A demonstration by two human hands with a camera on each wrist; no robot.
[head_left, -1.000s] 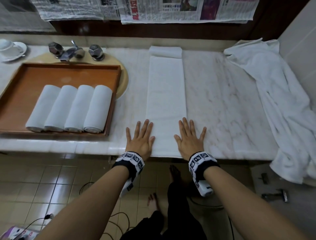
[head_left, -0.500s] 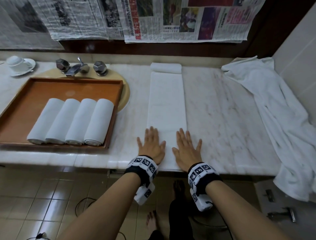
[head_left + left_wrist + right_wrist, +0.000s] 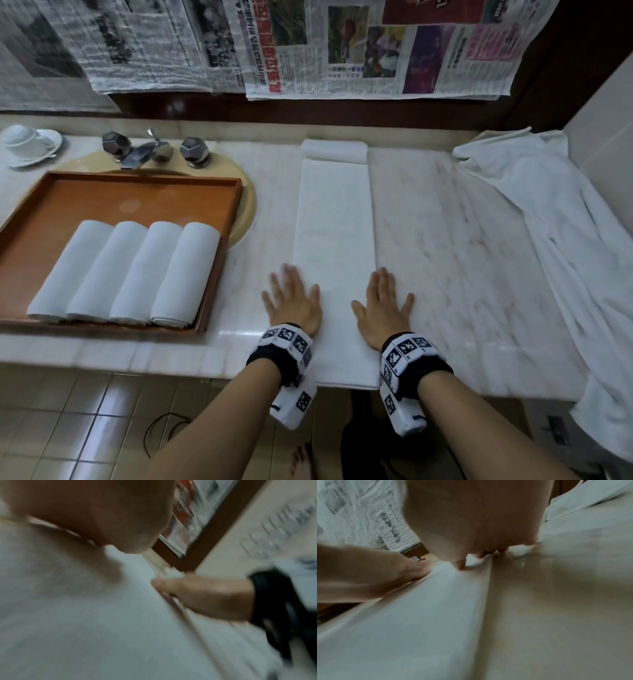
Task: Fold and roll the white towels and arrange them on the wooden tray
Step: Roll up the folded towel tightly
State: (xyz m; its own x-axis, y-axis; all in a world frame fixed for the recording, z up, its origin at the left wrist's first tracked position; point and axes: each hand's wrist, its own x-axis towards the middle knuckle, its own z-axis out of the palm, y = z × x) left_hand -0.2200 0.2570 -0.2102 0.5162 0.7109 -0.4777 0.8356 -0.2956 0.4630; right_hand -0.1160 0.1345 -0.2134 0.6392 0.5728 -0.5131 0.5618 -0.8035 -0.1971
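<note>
Basically, folded towel strip (image 3: 334,246) lies lengthwise on tabletop (image 3: 462,246); left hand (image 3: 294,301) & right hand (image 3: 382,306) flat, fingers straight, at near end. Soft, light, floppy; prob. grab near corners.

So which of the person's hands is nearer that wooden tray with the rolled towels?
Left. The left hand lies flat at the folded towel's left edge, next to the wooden tray. The right hand lies across the towel, farther off.

left hand (image 3: 295,303) flat, seemingly, right hand (image 3: 384,307) flat
</note>
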